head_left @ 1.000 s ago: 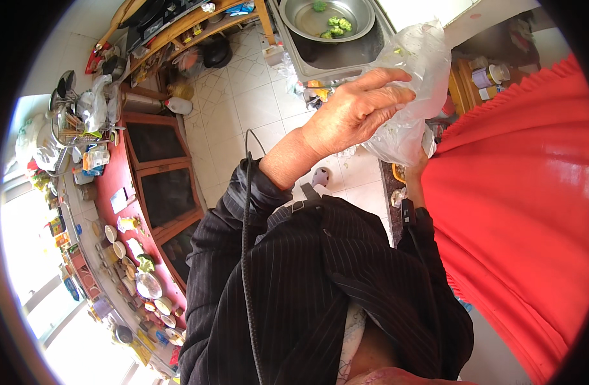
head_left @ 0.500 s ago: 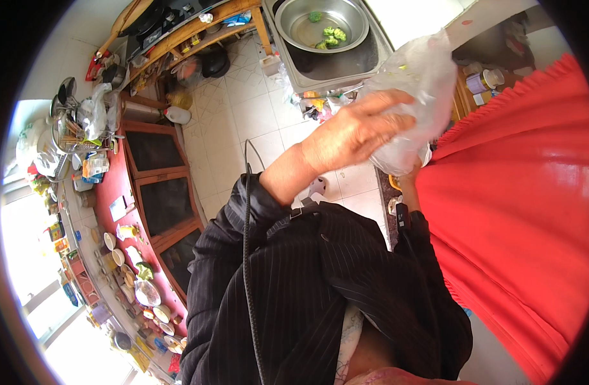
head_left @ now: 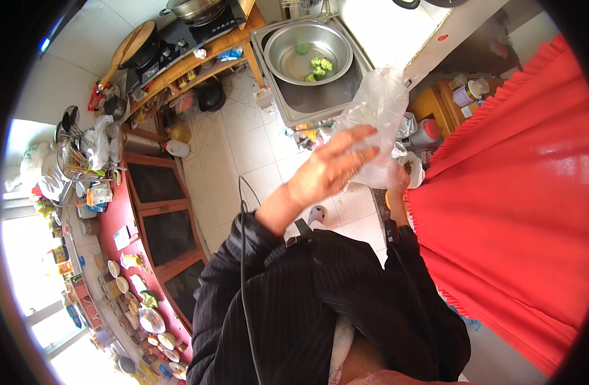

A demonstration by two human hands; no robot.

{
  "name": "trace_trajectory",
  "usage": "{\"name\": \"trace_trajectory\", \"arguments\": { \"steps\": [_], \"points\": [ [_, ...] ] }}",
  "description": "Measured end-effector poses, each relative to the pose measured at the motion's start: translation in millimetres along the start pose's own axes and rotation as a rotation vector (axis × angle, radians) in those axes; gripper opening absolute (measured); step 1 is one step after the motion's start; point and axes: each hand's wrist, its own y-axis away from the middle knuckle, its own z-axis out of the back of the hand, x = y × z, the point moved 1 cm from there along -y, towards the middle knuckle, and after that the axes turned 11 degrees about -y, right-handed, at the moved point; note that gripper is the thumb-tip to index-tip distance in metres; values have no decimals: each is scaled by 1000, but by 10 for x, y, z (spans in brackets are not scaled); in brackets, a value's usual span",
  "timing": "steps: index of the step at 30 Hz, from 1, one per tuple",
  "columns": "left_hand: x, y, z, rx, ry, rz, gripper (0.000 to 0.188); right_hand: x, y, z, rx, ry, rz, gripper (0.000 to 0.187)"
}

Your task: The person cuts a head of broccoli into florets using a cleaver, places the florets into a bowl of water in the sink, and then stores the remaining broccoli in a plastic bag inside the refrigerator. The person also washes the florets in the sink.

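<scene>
A clear plastic bag (head_left: 383,106) hangs in front of me, beside the sink's right corner. My left hand (head_left: 329,168) is against its near left side, fingers stretched out and apart. At the bag's lower end is my right hand (head_left: 398,185), its fingers partly hidden by the plastic; it appears to grip the bag there. Beyond the bag a wide metal basin (head_left: 273,64) sits in the steel sink (head_left: 294,110). Several green broccoli florets (head_left: 321,63) lie in the basin. What the bag holds, if anything, I cannot make out.
A red curtain (head_left: 500,205) fills the right side. Beside my right hand stands a white container (head_left: 415,173). At the far left are a stove (head_left: 211,32) and a pan with a wooden lid (head_left: 135,43). A red counter (head_left: 118,231) crowded with dishes runs down the left.
The view has shifted, so the sink sits lower and more of the stove shows. Both hands and the bag appear lower and further left in the picture.
</scene>
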Motion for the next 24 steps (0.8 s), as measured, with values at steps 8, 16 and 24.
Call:
{"name": "trace_trajectory", "arguments": {
  "steps": [8, 16, 24],
  "points": [
    [-38, 87, -72, 2, -26, -41, 32, -18, 29, -55, 7, 13, -23, 25],
    [53, 88, -65, -42, -80, 19, 35, -32, 108, 4, 32, 49, -50, 25],
    [82, 111, 120, -5, -129, 2, 35, 338, -191, 152, 147, 348, -152, 26]
  ]
}}
